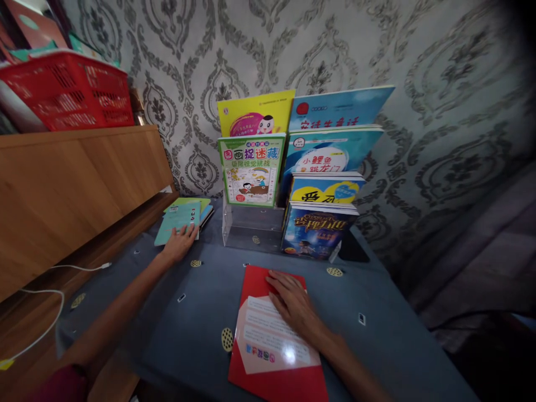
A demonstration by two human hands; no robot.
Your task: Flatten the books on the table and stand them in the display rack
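Note:
My left hand [181,243] rests on a teal book [180,216], its fingers spread over the lower right part of the cover. That book lies on top of a small pile with a yellow-green book [196,202] under it. My right hand [295,304] lies flat on a red book [251,282], fingers stretched across its upper right part. The red book lies on the blue-grey cloth with a pale printed panel facing up. Behind it stands a clear acrylic book rack [251,223] holding upright books, among them a green picture book [251,173] and a dark blue book [314,231].
A red plastic basket [92,89] sits on a wooden cabinet [84,178] at the left. White cables [58,318] run along the left side. Patterned wallpaper [184,100] stands behind the rack. A dark flat object [354,251] lies right of the rack.

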